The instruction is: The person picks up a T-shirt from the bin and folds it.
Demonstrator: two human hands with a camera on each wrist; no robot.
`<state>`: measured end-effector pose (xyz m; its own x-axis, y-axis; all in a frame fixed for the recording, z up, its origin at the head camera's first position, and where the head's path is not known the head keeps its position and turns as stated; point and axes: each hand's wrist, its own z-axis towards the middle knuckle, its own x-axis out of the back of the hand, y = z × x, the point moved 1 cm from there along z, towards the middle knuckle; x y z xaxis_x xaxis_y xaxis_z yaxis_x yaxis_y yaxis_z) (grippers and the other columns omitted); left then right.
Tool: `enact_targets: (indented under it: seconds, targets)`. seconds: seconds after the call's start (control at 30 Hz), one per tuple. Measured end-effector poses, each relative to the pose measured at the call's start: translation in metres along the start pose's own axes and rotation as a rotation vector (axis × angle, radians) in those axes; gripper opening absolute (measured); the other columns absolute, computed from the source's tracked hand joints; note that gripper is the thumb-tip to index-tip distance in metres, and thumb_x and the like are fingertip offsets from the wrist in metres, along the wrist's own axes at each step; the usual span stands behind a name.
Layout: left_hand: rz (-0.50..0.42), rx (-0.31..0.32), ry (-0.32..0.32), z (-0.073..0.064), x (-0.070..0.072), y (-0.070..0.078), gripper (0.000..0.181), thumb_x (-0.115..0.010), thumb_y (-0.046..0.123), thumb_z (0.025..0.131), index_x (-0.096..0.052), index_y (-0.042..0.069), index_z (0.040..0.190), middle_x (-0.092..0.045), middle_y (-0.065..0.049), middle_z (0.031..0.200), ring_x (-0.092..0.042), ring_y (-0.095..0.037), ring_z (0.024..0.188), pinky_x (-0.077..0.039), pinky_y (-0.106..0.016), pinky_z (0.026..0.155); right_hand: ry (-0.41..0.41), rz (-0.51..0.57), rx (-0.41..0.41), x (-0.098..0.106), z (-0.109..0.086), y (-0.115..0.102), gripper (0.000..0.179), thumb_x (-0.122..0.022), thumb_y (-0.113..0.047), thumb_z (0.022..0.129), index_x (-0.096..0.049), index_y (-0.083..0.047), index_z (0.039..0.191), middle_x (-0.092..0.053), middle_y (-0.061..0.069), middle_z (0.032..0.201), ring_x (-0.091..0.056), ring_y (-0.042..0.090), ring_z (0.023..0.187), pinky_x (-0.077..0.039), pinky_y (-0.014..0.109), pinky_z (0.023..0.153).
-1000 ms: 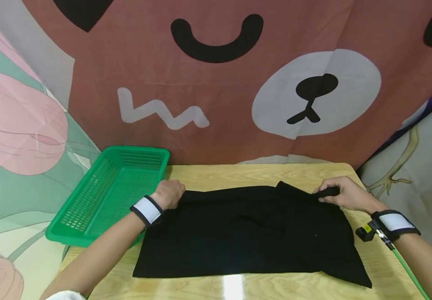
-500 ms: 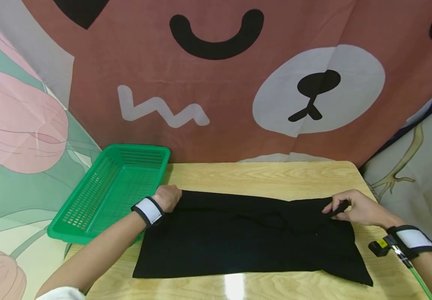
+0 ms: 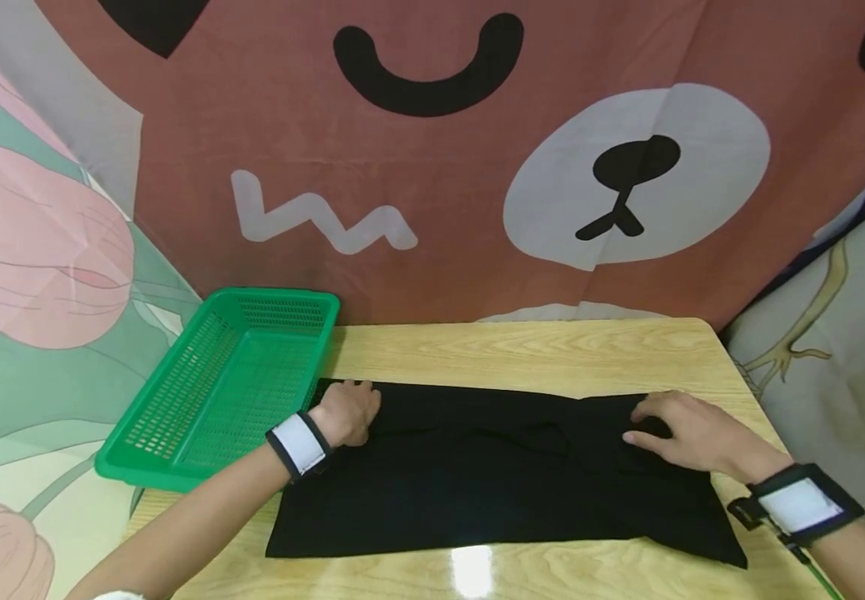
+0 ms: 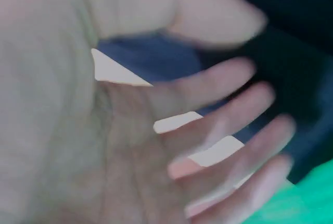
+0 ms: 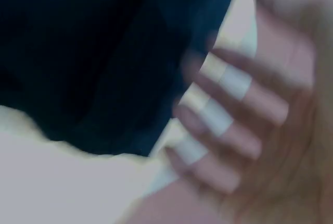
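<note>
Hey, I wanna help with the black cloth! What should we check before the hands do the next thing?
1. Black cloth lying on the table: ok.
2. Cloth all smooth: not ok, creases show across its far part.
3. Near edge straight: not ok, it bends toward the right end.
4. Left hand free: ok, its fingers are spread and grip nothing.
5. Right hand free: ok, its thumb and fingers are apart with nothing between them.
6. Green basket not touching the cloth: cannot tell, the left arm hides part of where they meet.
</note>
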<state>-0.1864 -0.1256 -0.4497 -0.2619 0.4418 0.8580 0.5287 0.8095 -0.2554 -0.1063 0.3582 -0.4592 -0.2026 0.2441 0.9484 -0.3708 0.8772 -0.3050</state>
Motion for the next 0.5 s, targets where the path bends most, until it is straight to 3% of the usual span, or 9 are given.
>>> enact_targets:
  seconds: [0.07,0.13,0.23,0.37,0.5]
  targets:
    - [-0.034,-0.083,0.112,-0.001,-0.003,0.013,0.058,-0.077,0.043,0.097,-0.059,0.014,0.144,-0.057,-0.011,0.147,-0.06,-0.037,0.131,-0.056,-0.052,0.101,0.047,-0.133,-0.074,-0.01,0.002,-0.032,0.056,-0.071,-0.059,0.097,-0.075,-0.013,0.129,-0.069,0.015,0.125,-0.069,0.038,0.106,-0.058,0.058,0.079]
    - [-0.085,-0.185,0.164,-0.001,-0.008,0.026,0.079,-0.072,0.059,0.096,-0.044,0.021,0.16,-0.04,-0.008,0.167,-0.044,-0.042,0.15,-0.047,-0.061,0.113,0.049,-0.209,-0.158,-0.026,0.002,-0.064,0.074,-0.064,-0.071,0.096,-0.067,-0.014,0.144,-0.059,0.026,0.14,-0.065,0.047,0.108,-0.057,0.059,0.069]
    - [-0.142,-0.271,0.123,0.001,-0.019,0.04,0.111,-0.069,0.082,0.085,-0.02,0.034,0.171,-0.012,-0.001,0.18,-0.017,-0.047,0.163,-0.03,-0.07,0.123,-0.003,-0.26,-0.279,-0.057,0.001,-0.097,0.096,-0.052,-0.09,0.088,-0.054,-0.023,0.158,-0.045,0.037,0.152,-0.062,0.06,0.104,-0.055,0.054,0.052]
    - [-0.172,-0.257,0.051,0.005,-0.037,0.051,0.132,-0.07,0.094,0.07,-0.003,0.042,0.172,0.008,0.004,0.181,0.0,-0.048,0.165,-0.016,-0.077,0.124,-0.053,-0.287,-0.393,-0.09,-0.002,-0.113,0.109,-0.045,-0.097,0.083,-0.042,-0.026,0.165,-0.03,0.045,0.158,-0.049,0.081,0.113,-0.057,0.065,0.054]
    - [-0.245,-0.216,0.016,0.004,-0.05,0.062,0.138,-0.069,0.098,0.066,0.002,0.043,0.171,0.015,0.005,0.181,0.009,-0.047,0.165,-0.005,-0.08,0.123,-0.036,-0.303,-0.388,-0.103,-0.002,-0.111,0.108,-0.046,-0.096,0.085,-0.04,-0.025,0.166,-0.027,0.045,0.161,-0.037,0.087,0.122,-0.054,0.077,0.062]
